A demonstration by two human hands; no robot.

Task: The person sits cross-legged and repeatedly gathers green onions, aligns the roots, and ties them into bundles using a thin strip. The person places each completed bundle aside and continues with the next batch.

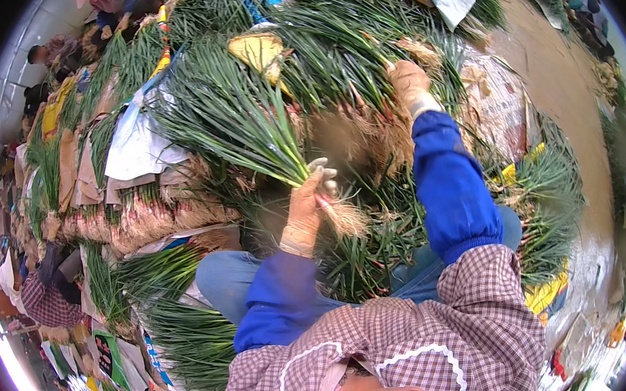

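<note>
A bunch of green onions with long leaves [241, 119] is held near its roots by my gloved left hand [310, 195]; the leaves fan out to the upper left and the pale, fibrous roots [345, 215] stick out to the right. Higher up on the right, my gloved right hand [409, 84] grips the pinkish-white base of one or more stalks at the edge of a big pile of green onions [338, 36]. Its fingertips are partly hidden. Below that pile hang tangled brown roots [390, 138]. Loose green leaves [382, 235] lie between my knees.
At the left, white sheeting [142, 141] lies by a row of root-ended bundles [143, 220]. More green onions [189, 335] lie beside my left knee, others [547, 199] on the right. Several people sit along the left, one in a checked top [50, 298]. A wet floor strip [563, 78] runs along the right.
</note>
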